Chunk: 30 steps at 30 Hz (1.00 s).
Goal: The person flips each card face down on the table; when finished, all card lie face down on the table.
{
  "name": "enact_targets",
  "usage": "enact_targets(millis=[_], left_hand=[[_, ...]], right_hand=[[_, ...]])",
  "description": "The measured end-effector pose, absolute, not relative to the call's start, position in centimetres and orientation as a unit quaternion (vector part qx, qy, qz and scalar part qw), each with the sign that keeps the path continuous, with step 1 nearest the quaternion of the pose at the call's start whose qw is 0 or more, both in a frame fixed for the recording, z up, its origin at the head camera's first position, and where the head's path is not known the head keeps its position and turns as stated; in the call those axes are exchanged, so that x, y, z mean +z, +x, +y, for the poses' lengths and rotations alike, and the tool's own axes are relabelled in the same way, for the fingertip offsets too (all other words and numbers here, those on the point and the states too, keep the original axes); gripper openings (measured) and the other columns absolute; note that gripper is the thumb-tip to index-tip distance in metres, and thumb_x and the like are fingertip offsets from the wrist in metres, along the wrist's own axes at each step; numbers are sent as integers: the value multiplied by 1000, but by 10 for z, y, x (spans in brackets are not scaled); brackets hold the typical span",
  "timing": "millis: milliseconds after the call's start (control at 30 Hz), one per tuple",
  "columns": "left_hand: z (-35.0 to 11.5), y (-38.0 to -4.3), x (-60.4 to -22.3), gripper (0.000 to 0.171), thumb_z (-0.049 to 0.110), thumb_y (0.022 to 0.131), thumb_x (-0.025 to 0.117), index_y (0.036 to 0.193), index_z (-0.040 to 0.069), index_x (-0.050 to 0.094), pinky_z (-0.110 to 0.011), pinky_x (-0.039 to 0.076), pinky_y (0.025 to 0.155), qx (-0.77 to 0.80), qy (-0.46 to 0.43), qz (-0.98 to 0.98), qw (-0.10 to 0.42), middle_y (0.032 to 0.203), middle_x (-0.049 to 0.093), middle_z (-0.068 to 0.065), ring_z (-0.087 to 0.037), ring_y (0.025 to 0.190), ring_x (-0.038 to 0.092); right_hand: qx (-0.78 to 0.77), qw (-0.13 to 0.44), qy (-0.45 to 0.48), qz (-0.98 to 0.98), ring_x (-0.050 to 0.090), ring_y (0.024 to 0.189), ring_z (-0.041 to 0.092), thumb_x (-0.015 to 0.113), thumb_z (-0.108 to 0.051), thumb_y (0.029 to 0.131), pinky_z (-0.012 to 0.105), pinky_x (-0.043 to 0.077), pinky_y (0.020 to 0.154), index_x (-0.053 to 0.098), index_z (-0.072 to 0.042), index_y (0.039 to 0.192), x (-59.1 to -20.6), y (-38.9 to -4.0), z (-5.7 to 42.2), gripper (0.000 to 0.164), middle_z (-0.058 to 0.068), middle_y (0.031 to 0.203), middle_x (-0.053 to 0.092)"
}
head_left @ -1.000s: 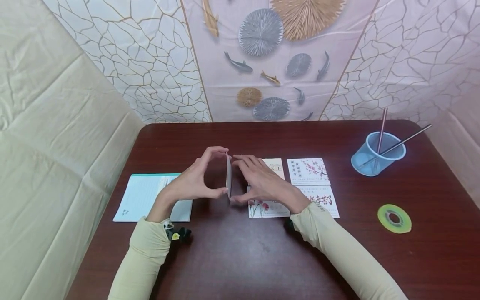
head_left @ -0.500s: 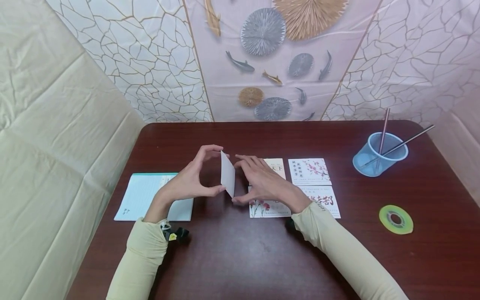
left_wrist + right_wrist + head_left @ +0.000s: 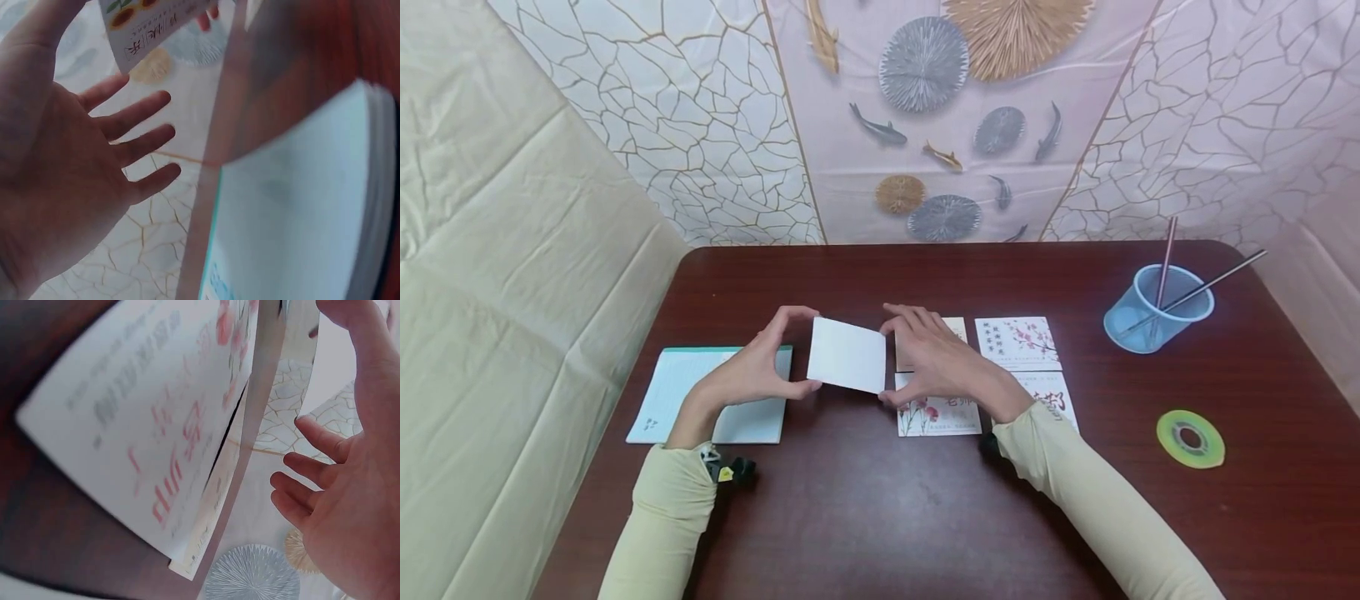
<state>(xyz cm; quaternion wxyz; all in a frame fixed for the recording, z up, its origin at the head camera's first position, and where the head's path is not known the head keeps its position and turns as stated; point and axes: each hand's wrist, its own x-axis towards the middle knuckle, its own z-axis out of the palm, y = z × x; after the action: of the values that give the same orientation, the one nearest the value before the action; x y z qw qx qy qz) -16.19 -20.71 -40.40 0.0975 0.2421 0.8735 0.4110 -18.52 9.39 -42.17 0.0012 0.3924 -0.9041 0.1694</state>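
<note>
Left fingers [image 3: 795,312] and right fingers [image 3: 902,322] pinch card [image 3: 847,355] by opposite edges above table [image 3: 857,492]

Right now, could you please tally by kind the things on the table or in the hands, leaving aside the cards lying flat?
Held card: 1
Notebook: 1
Blue mesh cup: 1
Slim rods in the cup: 2
Green disc with a hole: 1
Total: 6
</note>
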Motion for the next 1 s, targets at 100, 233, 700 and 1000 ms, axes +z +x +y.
enact_targets(millis=[100, 233, 700, 1000], left_hand=[[-212, -164, -410, 89, 35, 73, 86, 142, 24, 31, -61, 21, 105, 382, 241, 887, 96, 141, 37, 4, -20, 134, 31], [-214, -168, -418, 88, 35, 69, 88, 139, 20, 36, -63, 16, 104, 338, 245, 905, 84, 138, 40, 1, -24, 137, 27], [-211, -175, -428, 85, 53, 66, 86, 134, 20, 47, -65, 7, 106, 211, 246, 941, 100, 153, 27, -14, -37, 146, 5], [-214, -175, -433, 85, 56, 68, 84, 136, 21, 48, -64, 6, 106, 206, 247, 940, 110, 155, 25, -15, -38, 146, 4]], right_hand=[[159, 11, 395, -905, 30, 136, 34, 76, -63, 66, 49, 24, 109, 49, -5, 125, -421, -186, 94, 87, 18, 153, 29], [153, 22, 399, -904, 30, 136, 36, 77, -63, 66, 50, 26, 108, 50, -5, 123, -421, -186, 93, 86, 19, 153, 28], [108, -28, 378, -919, 20, 142, 38, 77, -65, 68, 49, 16, 113, 54, -7, 126, -427, -187, 90, 86, 18, 154, 28], [96, -43, 379, -919, 21, 142, 39, 76, -65, 70, 49, 17, 113, 54, -7, 130, -428, -188, 89, 86, 19, 153, 30]])
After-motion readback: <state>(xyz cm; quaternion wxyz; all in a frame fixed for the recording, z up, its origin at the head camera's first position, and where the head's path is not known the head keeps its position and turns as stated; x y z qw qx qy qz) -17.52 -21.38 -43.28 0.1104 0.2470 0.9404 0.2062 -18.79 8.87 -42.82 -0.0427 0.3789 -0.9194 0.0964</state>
